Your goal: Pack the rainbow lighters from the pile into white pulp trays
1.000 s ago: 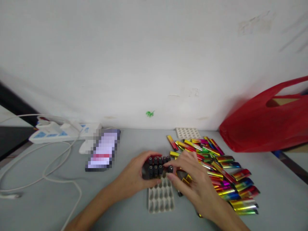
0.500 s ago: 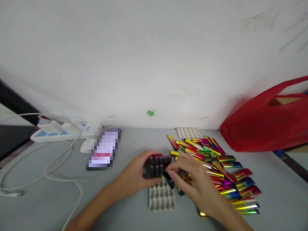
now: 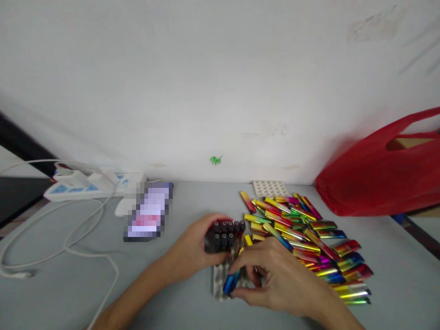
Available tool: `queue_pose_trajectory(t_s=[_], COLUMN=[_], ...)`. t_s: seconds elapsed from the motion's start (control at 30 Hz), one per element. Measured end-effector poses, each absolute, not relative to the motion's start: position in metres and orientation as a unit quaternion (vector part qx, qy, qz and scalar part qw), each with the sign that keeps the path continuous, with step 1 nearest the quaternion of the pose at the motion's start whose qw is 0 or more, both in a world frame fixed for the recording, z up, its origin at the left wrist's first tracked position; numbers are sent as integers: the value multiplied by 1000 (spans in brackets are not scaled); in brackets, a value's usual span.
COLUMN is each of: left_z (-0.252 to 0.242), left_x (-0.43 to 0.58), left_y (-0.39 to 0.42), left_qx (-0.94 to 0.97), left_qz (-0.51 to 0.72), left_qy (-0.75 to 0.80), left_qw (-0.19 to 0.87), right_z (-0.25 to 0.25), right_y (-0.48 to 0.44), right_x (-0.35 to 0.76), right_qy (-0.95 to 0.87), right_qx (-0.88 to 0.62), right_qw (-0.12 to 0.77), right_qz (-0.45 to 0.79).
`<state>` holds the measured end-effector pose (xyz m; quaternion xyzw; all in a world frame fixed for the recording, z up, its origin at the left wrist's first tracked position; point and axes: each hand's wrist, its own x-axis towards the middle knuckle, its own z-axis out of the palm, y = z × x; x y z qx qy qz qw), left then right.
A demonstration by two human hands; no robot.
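Note:
My left hand [image 3: 192, 250] is wrapped round a bundle of lighters [image 3: 224, 233]. Their black ends, each with a small round hole, face me in two rows. Just below and partly under the bundle lies a pale grey tray with cells [image 3: 217, 284]. Over this tray, my right hand [image 3: 271, 277] pinches a shiny blue lighter [image 3: 231, 283] between thumb and fingers. The blue lighter is tilted, and I cannot tell whether it touches the tray. My right hand hides part of the tray and some loose lighters.
Many loose metallic lighters [image 3: 318, 245] lie in a pile at the right. Behind them is a second pale tray [image 3: 270, 188]. A red bag [image 3: 378, 174] stands at far right. A phone [image 3: 149, 213], power strip [image 3: 79, 185] and white cable [image 3: 65, 238] are at left.
My right hand has moved from the bundle's right side down towards me, and the blue lighter now shows in its fingers over the tray. My left hand stays round the bundle.

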<state>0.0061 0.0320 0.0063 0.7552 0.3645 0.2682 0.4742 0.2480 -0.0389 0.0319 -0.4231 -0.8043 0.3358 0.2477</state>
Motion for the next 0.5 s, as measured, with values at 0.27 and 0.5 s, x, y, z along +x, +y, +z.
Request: queue_pose_trajectory(t_s=[0.27, 0.5], left_z=[5, 6], left_x=[5, 6], left_y=[32, 32], left_qx=[757, 758], left_qz=[274, 271], left_qy=[359, 358], left_qw=[473, 473], right_z=[29, 29], right_y=[-42, -42], right_x=[246, 244], right_qy=[-819, -851], right_qx=[-427, -426], right_qw=[192, 202], right_qz=[331, 233])
